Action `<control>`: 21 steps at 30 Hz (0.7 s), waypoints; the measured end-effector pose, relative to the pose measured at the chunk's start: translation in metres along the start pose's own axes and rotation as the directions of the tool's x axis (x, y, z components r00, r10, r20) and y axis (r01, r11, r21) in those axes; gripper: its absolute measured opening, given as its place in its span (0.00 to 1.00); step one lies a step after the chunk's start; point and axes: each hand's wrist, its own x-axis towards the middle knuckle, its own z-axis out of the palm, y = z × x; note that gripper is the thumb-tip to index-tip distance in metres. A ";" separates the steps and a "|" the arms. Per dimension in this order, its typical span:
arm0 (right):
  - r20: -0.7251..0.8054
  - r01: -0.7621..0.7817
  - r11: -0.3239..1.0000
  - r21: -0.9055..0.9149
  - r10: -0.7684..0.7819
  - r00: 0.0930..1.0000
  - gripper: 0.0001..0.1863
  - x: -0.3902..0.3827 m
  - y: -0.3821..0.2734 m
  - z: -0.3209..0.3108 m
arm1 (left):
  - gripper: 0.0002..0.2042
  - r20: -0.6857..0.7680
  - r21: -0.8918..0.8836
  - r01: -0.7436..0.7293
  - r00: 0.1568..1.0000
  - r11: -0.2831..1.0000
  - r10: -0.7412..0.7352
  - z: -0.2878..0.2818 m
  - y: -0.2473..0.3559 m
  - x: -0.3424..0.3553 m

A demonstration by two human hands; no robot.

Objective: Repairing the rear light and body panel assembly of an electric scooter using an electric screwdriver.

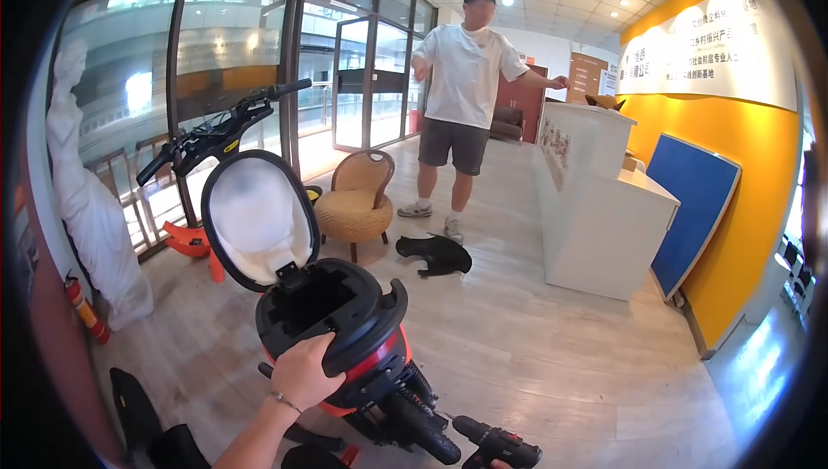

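Note:
A red and black electric scooter (392, 352) stands in front of me with its seat (259, 206) flipped up, so the dark storage box (315, 301) beneath lies exposed. My left hand (302, 370) is closed over the near edge of that box, fingers curled onto its rim. At the bottom edge, beside the rear wheel (423, 426), my right hand (500, 464) holds a black cordless drill (496, 443). Only a little of this hand shows. The drill's bit points toward the wheel and looks apart from it.
A person (470, 81) in a white T-shirt stands ahead, near a black plastic panel (435, 255) on the floor. A wicker chair (354, 201) stands behind the scooter. White counter (586, 219) at right; statue (82, 184) and fire extinguisher (86, 309) at left. Black parts (138, 413) lie lower left.

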 end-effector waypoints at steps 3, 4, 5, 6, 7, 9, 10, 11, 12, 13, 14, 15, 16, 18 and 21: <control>-0.002 -0.015 1.000 0.003 0.015 1.000 0.18 0.003 0.004 -0.002 | 0.31 -0.007 0.002 -0.006 1.000 1.000 0.006 0.001 0.000 0.000; -0.006 -0.004 1.000 -0.002 0.004 1.000 0.17 0.004 0.006 -0.003 | 0.31 -0.007 0.004 -0.008 1.000 1.000 0.008 0.001 -0.001 0.000; -0.009 0.007 1.000 -0.007 -0.007 1.000 0.16 0.004 0.007 -0.005 | 0.31 -0.003 0.015 -0.004 1.000 1.000 0.004 0.001 -0.001 0.000; -0.012 0.017 1.000 -0.013 -0.017 1.000 0.15 0.005 0.009 -0.005 | 0.30 -0.008 0.016 -0.017 1.000 1.000 0.018 0.001 -0.001 0.000; -0.002 0.046 0.999 -0.016 -0.046 0.999 0.13 0.005 0.010 -0.006 | 0.30 -0.008 0.024 -0.026 1.000 0.999 0.026 0.001 -0.002 0.000; 0.017 0.101 0.995 -0.022 -0.101 0.995 0.12 0.004 0.011 -0.006 | 0.30 -0.011 0.032 -0.031 0.999 0.999 0.032 0.001 -0.002 0.000; 0.026 0.101 0.993 -0.057 -0.100 0.995 0.11 0.003 0.010 -0.007 | 0.30 -0.014 0.029 -0.028 0.999 0.999 0.029 0.001 -0.002 0.000; 0.033 0.101 0.991 -0.090 -0.099 0.995 0.10 0.002 0.009 -0.007 | 0.30 -0.015 0.026 -0.027 1.000 0.999 0.027 0.001 -0.002 0.000; 0.039 0.101 0.987 -0.124 -0.097 0.995 0.10 0.000 0.008 -0.007 | 0.30 -0.011 0.024 -0.024 1.000 0.999 0.025 0.002 -0.001 0.000; 0.042 0.077 0.983 -0.169 -0.071 0.997 0.10 -0.002 0.007 -0.006 | 0.30 -0.008 0.022 -0.023 1.000 0.999 0.023 0.002 -0.001 0.000; 0.047 0.055 0.975 -0.213 -0.046 0.998 0.10 -0.003 0.006 -0.005 | 0.30 -0.008 0.022 -0.021 1.000 1.000 0.021 0.002 -0.001 0.000; 0.052 0.034 0.966 -0.258 -0.021 0.998 0.10 -0.004 0.006 -0.005 | 0.30 -0.006 0.023 -0.020 1.000 1.000 0.020 0.002 -0.001 0.000; 0.088 0.013 0.972 -0.236 0.008 0.996 0.09 -0.005 0.007 -0.003 | 0.30 -0.005 0.024 -0.018 1.000 1.000 0.018 0.002 -0.001 0.000; 0.089 0.011 0.988 -0.157 0.003 0.996 0.09 -0.007 0.012 0.001 | 0.30 -0.007 0.025 -0.016 1.000 1.000 0.016 0.002 -0.002 0.000; 0.078 0.003 0.991 -0.135 0.008 0.997 0.09 -0.006 0.021 0.004 | 0.30 -0.007 0.029 -0.020 1.000 0.999 0.020 0.003 -0.002 0.000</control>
